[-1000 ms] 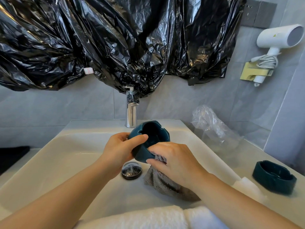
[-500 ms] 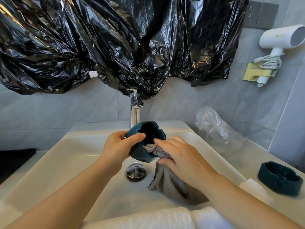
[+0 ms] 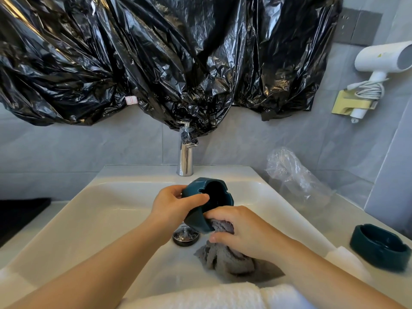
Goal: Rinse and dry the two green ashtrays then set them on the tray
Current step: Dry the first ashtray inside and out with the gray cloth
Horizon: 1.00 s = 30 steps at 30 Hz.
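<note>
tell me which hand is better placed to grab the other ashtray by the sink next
Right, probably. The second ashtray sits right of the sink, nearest the right hand, which grips only the grey cloth; the left hand holds the first ashtray over it.

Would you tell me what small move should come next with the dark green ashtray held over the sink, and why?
Probably turn the dark green notched ashtray slightly in the left hand, since the right hand holds the grey terry cloth against only its lower wall.

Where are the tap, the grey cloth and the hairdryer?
tap (image 3: 185, 159), head view, on its chrome column.
grey cloth (image 3: 223, 259), head view, on its hanging folds.
hairdryer (image 3: 376, 59), head view, on its white barrel.
</note>
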Available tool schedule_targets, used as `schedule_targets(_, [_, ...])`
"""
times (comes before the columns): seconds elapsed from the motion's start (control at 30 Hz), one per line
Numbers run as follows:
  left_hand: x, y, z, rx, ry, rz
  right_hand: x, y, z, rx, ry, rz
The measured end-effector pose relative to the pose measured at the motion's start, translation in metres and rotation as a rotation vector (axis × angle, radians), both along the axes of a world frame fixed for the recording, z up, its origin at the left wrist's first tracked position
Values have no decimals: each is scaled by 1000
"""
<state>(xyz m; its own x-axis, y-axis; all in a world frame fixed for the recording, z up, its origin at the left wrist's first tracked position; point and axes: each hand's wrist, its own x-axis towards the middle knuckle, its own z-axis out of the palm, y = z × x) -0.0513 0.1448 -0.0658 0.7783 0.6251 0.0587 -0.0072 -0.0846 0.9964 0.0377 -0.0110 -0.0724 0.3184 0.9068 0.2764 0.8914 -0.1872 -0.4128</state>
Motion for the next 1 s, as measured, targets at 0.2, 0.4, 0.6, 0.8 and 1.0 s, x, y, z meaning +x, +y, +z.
schedule_targets(0.2, [0, 1, 2, 15, 16, -4, 6, -2, -1, -66, -107, -28])
schedule_targets(0.4, [1, 7, 6, 12, 24, 6, 12, -4, -1, -81, -290, -85])
schedule_targets(0.6, [0, 7, 8, 9, 13, 15, 19, -9, -1, -20, -228, -148])
schedule_targets(0.8, [-2, 8, 10, -42, -40, 27, 4, -6, 1, 12, -283, -9])
schedule_targets(1.0, [-3, 4, 9, -24, -22, 20, 3, -3, 2, -61, -265, -62])
